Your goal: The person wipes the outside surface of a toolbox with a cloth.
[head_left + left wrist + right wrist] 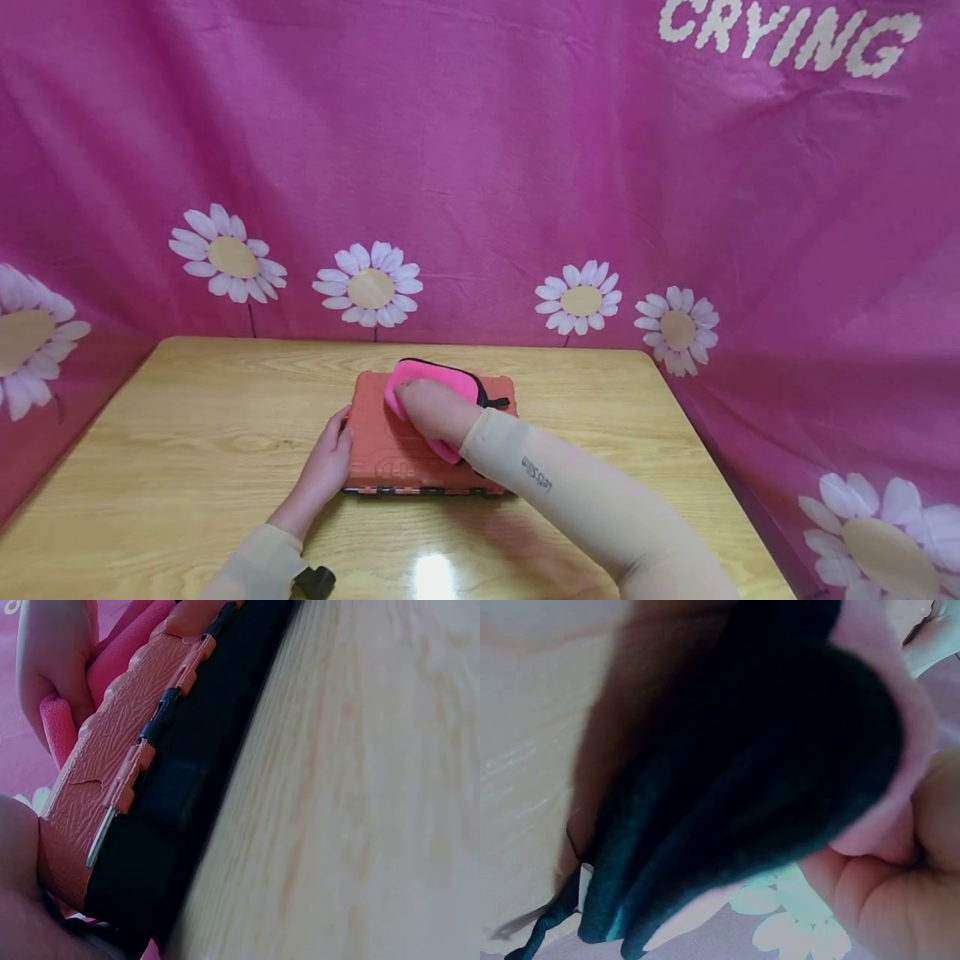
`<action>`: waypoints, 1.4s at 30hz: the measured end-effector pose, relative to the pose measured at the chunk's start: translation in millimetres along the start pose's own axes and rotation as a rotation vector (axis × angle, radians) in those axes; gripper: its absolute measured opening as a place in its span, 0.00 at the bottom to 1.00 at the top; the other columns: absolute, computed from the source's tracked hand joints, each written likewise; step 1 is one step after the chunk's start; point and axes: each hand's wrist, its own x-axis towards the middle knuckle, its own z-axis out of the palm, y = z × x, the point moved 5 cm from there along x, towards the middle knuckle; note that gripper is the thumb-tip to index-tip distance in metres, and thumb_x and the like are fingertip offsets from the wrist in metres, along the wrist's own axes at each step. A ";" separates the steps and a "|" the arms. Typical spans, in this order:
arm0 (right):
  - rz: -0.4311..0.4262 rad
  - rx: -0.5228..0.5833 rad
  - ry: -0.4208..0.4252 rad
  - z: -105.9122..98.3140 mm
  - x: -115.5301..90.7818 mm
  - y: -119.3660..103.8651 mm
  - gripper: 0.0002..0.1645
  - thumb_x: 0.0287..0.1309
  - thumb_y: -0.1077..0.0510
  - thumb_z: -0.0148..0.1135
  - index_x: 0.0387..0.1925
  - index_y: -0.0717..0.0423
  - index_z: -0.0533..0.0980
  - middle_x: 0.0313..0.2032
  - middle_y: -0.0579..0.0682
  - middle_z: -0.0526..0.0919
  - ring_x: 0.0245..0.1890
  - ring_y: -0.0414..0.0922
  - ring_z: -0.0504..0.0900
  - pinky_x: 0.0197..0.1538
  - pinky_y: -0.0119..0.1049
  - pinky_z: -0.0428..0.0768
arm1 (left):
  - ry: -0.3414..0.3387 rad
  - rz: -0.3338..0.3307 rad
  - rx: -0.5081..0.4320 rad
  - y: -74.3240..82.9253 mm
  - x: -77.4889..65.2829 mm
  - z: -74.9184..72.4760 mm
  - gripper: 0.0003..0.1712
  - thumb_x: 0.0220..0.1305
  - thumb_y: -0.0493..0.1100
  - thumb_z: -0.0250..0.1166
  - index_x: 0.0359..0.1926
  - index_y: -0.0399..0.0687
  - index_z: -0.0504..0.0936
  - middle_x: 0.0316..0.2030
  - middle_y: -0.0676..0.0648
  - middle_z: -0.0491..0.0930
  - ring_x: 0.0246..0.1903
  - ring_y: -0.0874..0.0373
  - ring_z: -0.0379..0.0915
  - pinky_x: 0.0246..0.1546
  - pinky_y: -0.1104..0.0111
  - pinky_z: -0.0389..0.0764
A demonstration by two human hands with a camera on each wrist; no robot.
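Note:
An orange plastic case (pixel 375 458) with a black base and a hinged near edge lies closed on the table. My right hand (pixel 435 408) grips a soft pink fabric pouch (pixel 442 375) with black edging over the lid. In the right wrist view the folded pouch (pixel 889 802) shows its dark inner side against the lid, and a black strap (pixel 536 930) hangs from it. At the case's left side my left hand (pixel 326 462) rests its fingers along the edge. The left wrist view shows that hand (pixel 19 862) against the case's end; its fingertips are out of sight.
The case stands near the middle of a wooden table (pixel 225 433). A pink curtain with daisies (pixel 480 167) hangs behind and beside the table. A small black object (pixel 315 582) sits by my left wrist.

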 end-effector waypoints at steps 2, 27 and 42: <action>-0.008 0.003 0.001 -0.3 -4.7 -1.3 0.10 0.70 0.70 0.56 0.38 0.52 0.74 0.38 0.46 0.84 0.36 0.35 0.79 0.42 0.21 0.76 | -0.001 -0.002 0.001 0.6 -0.1 0.0 0.32 0.84 0.42 0.35 0.80 0.34 0.46 0.78 0.28 0.51 0.79 0.32 0.43 0.78 0.41 0.47; -0.164 -0.292 0.046 23.2 -81.3 -36.5 0.28 0.77 0.62 0.50 0.75 0.52 0.67 0.74 0.48 0.71 0.73 0.41 0.71 0.71 0.31 0.72 | -0.011 0.000 -0.008 -2.1 -2.3 3.3 0.32 0.84 0.43 0.34 0.81 0.35 0.45 0.79 0.28 0.48 0.79 0.32 0.41 0.78 0.39 0.45; -0.267 -0.449 0.125 30.3 -121.1 -45.1 0.31 0.74 0.63 0.54 0.75 0.51 0.67 0.74 0.47 0.71 0.71 0.40 0.73 0.69 0.29 0.74 | 0.005 0.019 -0.014 -3.2 -2.5 1.8 0.32 0.84 0.42 0.34 0.81 0.35 0.46 0.78 0.28 0.50 0.79 0.32 0.42 0.79 0.40 0.47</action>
